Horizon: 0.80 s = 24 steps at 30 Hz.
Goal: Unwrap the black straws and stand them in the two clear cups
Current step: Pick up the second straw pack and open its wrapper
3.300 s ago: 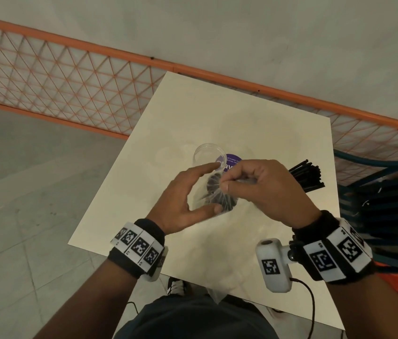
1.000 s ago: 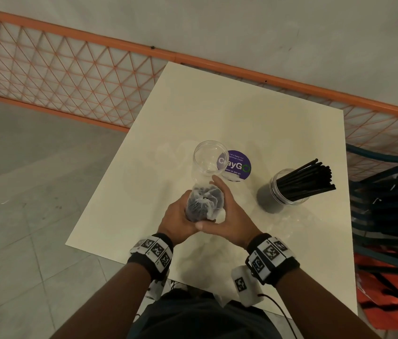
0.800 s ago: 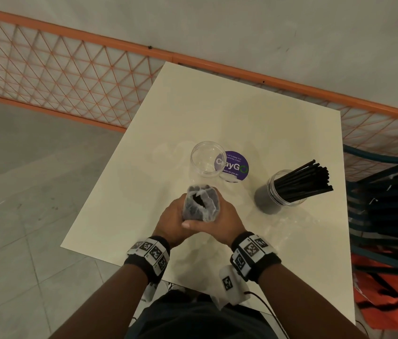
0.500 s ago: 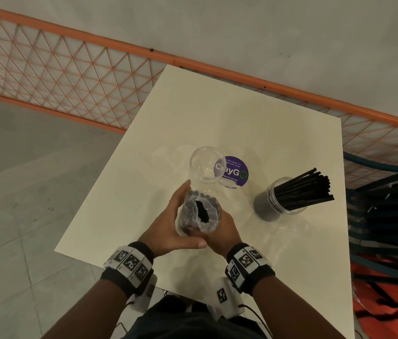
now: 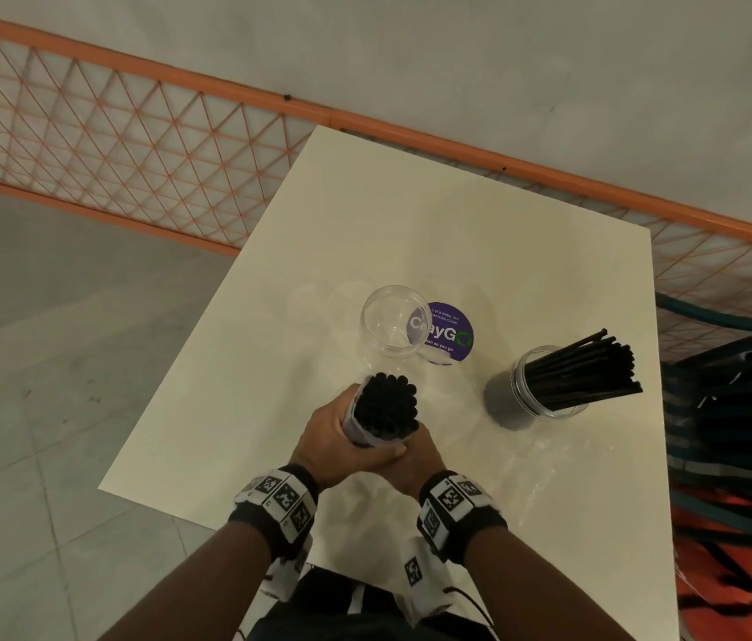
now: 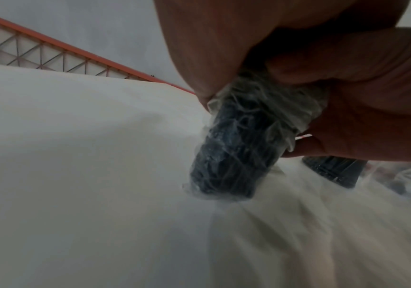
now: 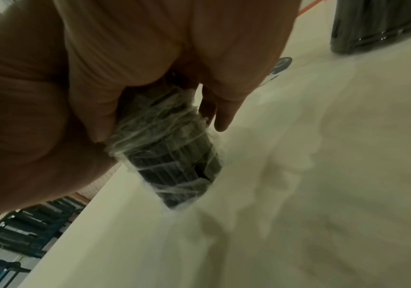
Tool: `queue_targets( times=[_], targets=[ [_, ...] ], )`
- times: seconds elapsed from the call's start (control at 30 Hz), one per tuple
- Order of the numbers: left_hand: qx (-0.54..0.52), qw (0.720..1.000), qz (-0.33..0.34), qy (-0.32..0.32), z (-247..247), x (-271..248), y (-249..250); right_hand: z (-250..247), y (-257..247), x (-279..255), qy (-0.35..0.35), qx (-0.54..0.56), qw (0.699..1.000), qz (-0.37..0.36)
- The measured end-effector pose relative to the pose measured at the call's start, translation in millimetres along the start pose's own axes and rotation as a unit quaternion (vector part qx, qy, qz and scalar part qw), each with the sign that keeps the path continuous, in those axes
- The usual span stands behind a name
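Note:
A bundle of black straws stands upright on the table, its bare tops sticking out of a crumpled clear wrapper. My left hand and right hand both grip the wrapped bundle around its middle, the wrapper bunched under the fingers. The bundle's foot rests on the table. An empty clear cup stands just beyond the bundle. A second clear cup to the right holds several black straws leaning right.
The cream table carries a round purple sticker beside the empty cup. An orange mesh fence runs behind the table. Dark stacked chairs stand at the right edge.
The wrapper's top, which covered the straw ends half a second ago, has been pushed down, so the black straw tips now stand bare. Both hands closed round the bundle lower down.

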<state>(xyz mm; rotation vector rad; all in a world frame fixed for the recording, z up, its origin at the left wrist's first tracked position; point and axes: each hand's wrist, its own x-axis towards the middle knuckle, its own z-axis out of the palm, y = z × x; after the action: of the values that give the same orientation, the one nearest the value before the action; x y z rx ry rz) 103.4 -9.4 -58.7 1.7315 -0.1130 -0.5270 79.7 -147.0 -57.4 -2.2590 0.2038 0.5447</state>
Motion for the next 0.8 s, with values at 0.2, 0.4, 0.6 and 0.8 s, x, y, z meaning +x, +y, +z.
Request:
queue_targets(
  times=[0.2, 0.4, 0.6, 0.8],
  targets=[
    [-0.087, 0.995, -0.035, 0.033, -5.1, 12.5, 26.4, -10.2, -13.8, -1.3, 0.042, 0.153, 0.987, 0.010],
    [-0.211, 0.975, -0.051, -0.046, -0.7, 31.4, 72.2, -48.9, -34.0, -13.9, 0.084, 0.261, 0.962, -0.008],
    [-0.275, 0.952, -0.087, -0.107, -1.2, 37.6, 95.9, -85.1, -48.1, -22.8, 0.025, 0.237, 0.970, -0.053],
    [-0.382, 0.908, -0.153, -0.084, -15.2, 52.3, 105.8, -117.0, -33.5, -38.4, -0.012, 0.229, 0.968, -0.099]
  ],
)
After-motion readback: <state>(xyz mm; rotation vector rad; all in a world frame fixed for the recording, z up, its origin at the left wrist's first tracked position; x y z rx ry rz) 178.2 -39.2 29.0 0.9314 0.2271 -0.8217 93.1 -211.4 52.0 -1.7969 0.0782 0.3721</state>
